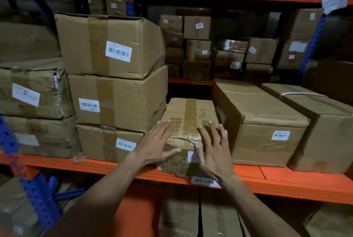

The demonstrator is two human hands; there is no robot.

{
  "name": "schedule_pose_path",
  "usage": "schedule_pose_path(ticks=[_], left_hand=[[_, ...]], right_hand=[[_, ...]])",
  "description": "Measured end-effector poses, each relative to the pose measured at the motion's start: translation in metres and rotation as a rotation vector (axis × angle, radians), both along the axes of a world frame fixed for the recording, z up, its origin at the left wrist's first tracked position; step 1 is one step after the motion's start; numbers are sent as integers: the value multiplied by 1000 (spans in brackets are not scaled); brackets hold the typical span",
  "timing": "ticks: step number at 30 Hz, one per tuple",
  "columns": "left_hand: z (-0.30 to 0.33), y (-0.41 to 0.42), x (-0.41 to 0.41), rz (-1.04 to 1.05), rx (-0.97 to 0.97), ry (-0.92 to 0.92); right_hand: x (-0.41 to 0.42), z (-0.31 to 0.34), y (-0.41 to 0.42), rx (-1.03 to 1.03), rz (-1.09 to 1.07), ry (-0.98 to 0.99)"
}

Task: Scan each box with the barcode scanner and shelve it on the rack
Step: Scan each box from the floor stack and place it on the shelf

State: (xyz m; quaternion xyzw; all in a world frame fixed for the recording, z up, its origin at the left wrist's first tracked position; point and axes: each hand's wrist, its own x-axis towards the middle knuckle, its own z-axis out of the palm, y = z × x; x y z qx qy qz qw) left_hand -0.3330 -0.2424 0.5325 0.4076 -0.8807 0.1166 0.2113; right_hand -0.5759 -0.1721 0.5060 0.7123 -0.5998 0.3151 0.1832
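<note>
We have the taped cardboard box (188, 122) nearly shelved on the orange rack (286, 181), its front overhanging the beam; left hand (155, 146) and right hand (214, 151) press it, fingers spread, each grip apart. No barcode scanner shows (so scanning looks done); a last push inward remains.

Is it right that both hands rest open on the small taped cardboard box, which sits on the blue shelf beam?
Not quite: the head view shows the shelf beam is orange. Both hands, left and right, do rest open on the small taped cardboard box.

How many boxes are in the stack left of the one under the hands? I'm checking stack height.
3. Top box, middle box, bottom box on the shelf, left of the small box under both hands. More may sit hidden behind.
</note>
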Motion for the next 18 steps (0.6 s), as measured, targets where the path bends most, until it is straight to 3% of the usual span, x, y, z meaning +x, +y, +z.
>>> schedule_pose_path(ticks=[3, 8, 18], left_hand=[[6, -10, 0, 7, 4, -54], [-3, -23, -7, 43, 4, -74], [-7, -27, -5, 14, 12, -22]], right_hand=[[-1, 11, -10, 92, -55, 75], [0, 17, -15, 24, -31, 116], [6, 21, -11, 281, -164, 86]])
